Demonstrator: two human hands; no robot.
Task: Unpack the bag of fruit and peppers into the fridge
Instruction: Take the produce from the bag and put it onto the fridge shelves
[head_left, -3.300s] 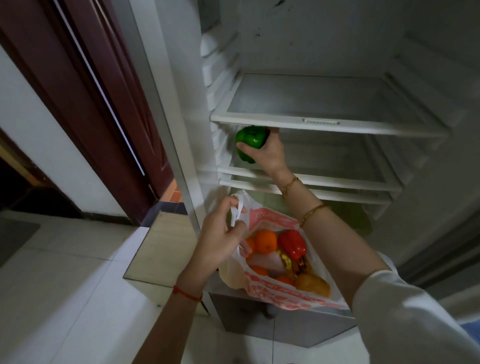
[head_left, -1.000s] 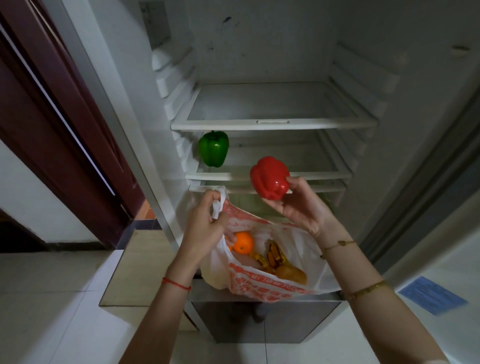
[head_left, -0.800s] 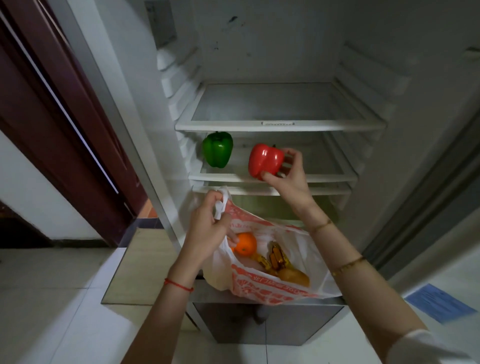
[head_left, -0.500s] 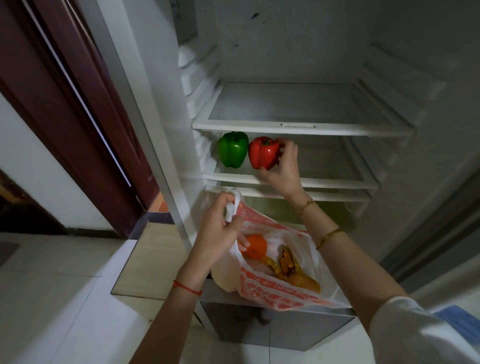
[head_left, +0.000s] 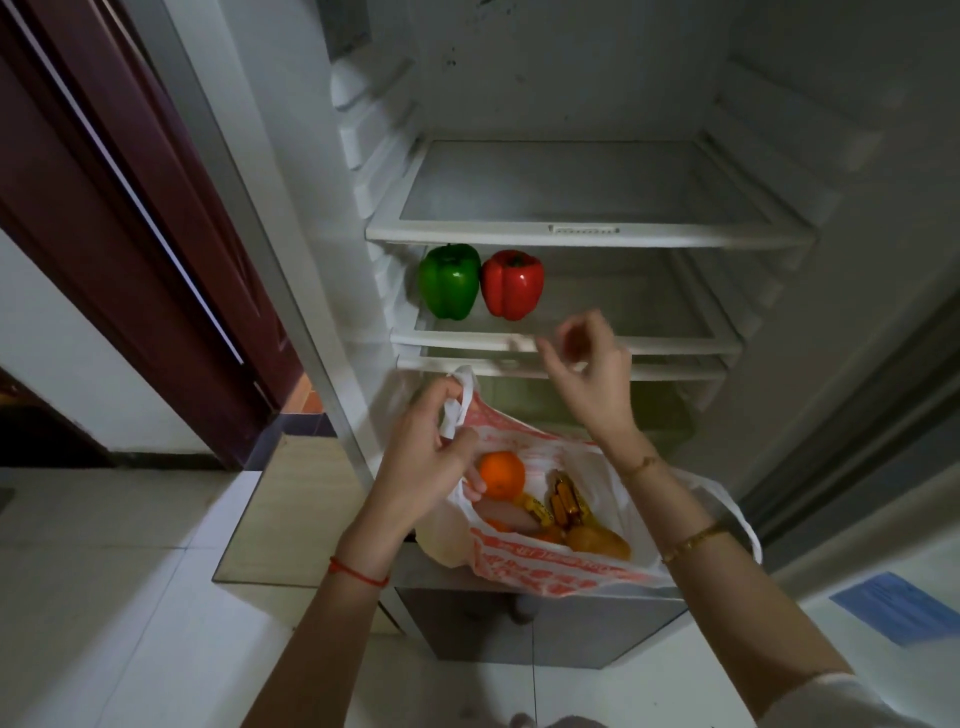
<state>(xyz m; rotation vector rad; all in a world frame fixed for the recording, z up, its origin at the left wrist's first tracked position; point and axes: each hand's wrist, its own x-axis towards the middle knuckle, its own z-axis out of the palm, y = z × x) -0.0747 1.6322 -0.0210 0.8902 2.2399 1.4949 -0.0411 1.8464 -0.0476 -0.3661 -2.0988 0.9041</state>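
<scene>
The step in hand is judged to lie between two transfers: two peppers are already placed in the white open fridge (head_left: 587, 236), and no item is held for the next one. A glossy green bell pepper (head_left: 450, 281) and a glossy red bell pepper (head_left: 512, 284) are seen upright on the fridge's second glass shelf (head_left: 649, 332), at its left end, touching or very nearly touching each other, the green one nearer the fridge's left wall. The top shelf of the fridge carries nothing visible.

The thin white plastic bag with orange-red print (head_left: 550, 564) is held up in front of the fridge's lower part, below the shelf with the peppers. Its left handle is pinched by the left hand (head_left: 426, 462), whose fingers are curled round the plastic. The right hand (head_left: 587, 374) is held above the bag mouth and in front of the shelf edge, its fingers loosely bent and holding nothing.

The next move is judged to call for the right hand to be lowered into the bag mouth and one fruit to be gripped, while the bag is kept open by the left hand.

Counted: two peppers in the fridge. In the bag, one round orange fruit (head_left: 501, 474) is plainly seen, one brownish-yellow fruit (head_left: 597, 540), and a bundle of small yellow pieces (head_left: 558, 506) whose number cannot be told; further orange fruit is partly hidden beneath.
</scene>
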